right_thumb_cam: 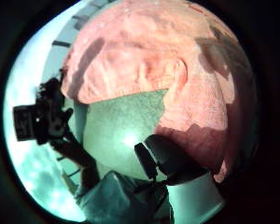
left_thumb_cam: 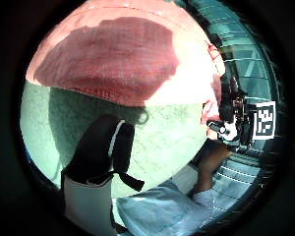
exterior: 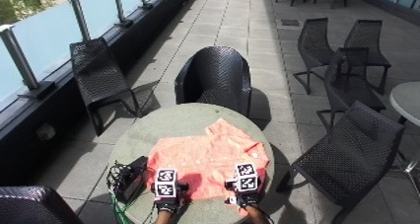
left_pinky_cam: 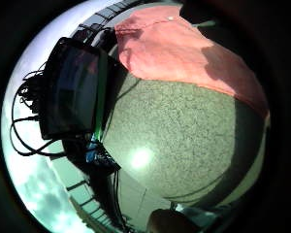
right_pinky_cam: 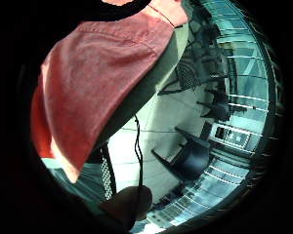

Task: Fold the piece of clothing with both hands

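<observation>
Red garment [exterior: 207, 161] lies spread flat on the round counter [exterior: 172, 118]. Both hands sit at its near edge: left hand [exterior: 166, 190], right hand [exterior: 243, 187]. Can't tell finger state or any hold on either. Black device [exterior: 131, 177] with cables on the counter beside the left hand.

We see a black glove on the left hand [exterior: 166, 202] and on the right hand [exterior: 245, 199]. Beside the round table [exterior: 177, 120], our light blue shirt [left_thumb_cam: 162, 209] shows, with short sleeves.
</observation>
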A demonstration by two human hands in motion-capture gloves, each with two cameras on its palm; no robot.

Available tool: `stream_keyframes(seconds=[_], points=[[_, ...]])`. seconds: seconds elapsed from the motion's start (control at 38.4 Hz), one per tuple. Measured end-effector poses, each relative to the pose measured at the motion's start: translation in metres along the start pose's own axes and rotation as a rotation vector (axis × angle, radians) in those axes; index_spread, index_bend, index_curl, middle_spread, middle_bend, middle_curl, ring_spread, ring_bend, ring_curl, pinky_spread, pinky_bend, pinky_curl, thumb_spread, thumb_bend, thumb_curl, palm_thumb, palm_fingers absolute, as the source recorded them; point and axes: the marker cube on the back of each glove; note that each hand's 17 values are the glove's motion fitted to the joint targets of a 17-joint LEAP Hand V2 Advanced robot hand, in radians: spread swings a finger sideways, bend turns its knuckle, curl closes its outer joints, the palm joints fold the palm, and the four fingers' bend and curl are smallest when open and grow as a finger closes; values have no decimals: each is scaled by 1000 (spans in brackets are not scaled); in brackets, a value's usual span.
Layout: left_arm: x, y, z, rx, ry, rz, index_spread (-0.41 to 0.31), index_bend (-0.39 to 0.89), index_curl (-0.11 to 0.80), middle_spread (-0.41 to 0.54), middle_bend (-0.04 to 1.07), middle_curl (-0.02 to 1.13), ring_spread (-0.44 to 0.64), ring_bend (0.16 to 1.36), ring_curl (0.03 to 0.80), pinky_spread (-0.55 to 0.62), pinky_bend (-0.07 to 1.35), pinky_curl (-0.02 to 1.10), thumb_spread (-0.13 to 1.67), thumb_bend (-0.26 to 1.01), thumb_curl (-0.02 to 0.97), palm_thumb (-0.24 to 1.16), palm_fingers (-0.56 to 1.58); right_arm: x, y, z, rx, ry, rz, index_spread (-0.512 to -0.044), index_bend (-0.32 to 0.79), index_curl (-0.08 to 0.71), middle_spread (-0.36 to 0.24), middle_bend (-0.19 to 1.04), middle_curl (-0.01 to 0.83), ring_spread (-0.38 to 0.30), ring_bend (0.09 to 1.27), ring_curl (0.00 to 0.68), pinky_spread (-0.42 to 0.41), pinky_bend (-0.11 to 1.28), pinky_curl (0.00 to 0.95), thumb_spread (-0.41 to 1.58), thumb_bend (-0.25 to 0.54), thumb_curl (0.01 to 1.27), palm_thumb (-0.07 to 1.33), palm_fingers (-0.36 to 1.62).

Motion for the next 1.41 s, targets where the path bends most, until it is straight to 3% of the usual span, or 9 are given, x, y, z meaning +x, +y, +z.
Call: stream_keyframes(seconds=[0.18,0.44,0.6,0.78,0.91,1.02,1.17,1.33,1.41], points=[[-2,-13,13,54,18,30,-17,147,241,65,206,328,240,648,284,411,358,329,1133,-20,291,316,261,6,-12,6,21,-85,-14,-337,124,205,-1,201,301,131,369,243,225,597,353,1030,6,274,509,140],[-13,-53,-1,597,-134,30,-182,339,346,-145,200,341,-53,574,268,154,280,316,1206,51,311,481,831,20,-38,15,342,35,-67,-355,284,295,-185,254,339,-148,444,270,34,488,320,1140,114,313,772,781],[-4,-6,4,466,-77,78,-269,361,384,-236,205,371,-199,531,288,-18,249,337,1211,92,334,614,1074,28,-22,-11,520,142,-120,-342,272,339,-231,221,350,-231,448,302,-70,473,330,1176,157,326,888,1028],[-5,44,-14,378,20,159,-316,298,401,-311,305,431,-315,567,337,-133,181,355,1216,88,336,673,1235,20,33,-17,220,30,-240,-324,171,362,-251,260,385,-285,528,353,-174,453,352,1181,161,326,952,1249],[-7,79,-41,133,58,308,-328,250,407,-341,346,451,-351,592,357,-182,183,360,1217,82,338,708,1272,23,66,-57,15,12,-360,-320,158,365,-262,333,416,-295,560,373,-212,421,351,1187,154,321,975,1307],[-7,84,-85,-50,36,414,-331,205,409,-355,384,466,-370,614,372,-219,197,371,1214,73,337,729,1292,20,53,-108,-42,8,-396,-316,137,360,-265,394,440,-291,622,397,-242,400,350,1184,139,313,981,1349],[-18,6,-129,-73,-56,201,-320,152,402,-370,438,483,-389,636,388,-256,216,387,1218,62,334,760,1295,-1,-39,-163,-21,9,-255,-308,105,340,-256,426,462,-265,743,443,-319,511,382,1223,130,301,989,1398],[-29,-87,-104,-50,-139,-34,-332,197,420,-377,473,496,-399,655,402,-267,201,397,1231,47,327,776,1320,-32,-88,-182,-132,107,-133,-305,126,334,-249,478,484,-247,805,472,-324,569,410,1238,104,286,978,1376],[-24,-84,-104,-88,-159,-76,-342,222,437,-381,480,500,-403,654,405,-268,193,400,1246,41,321,781,1325,-38,-124,-160,-209,146,-81,-308,185,355,-240,492,493,-239,812,481,-326,570,416,1236,76,274,949,1394]])
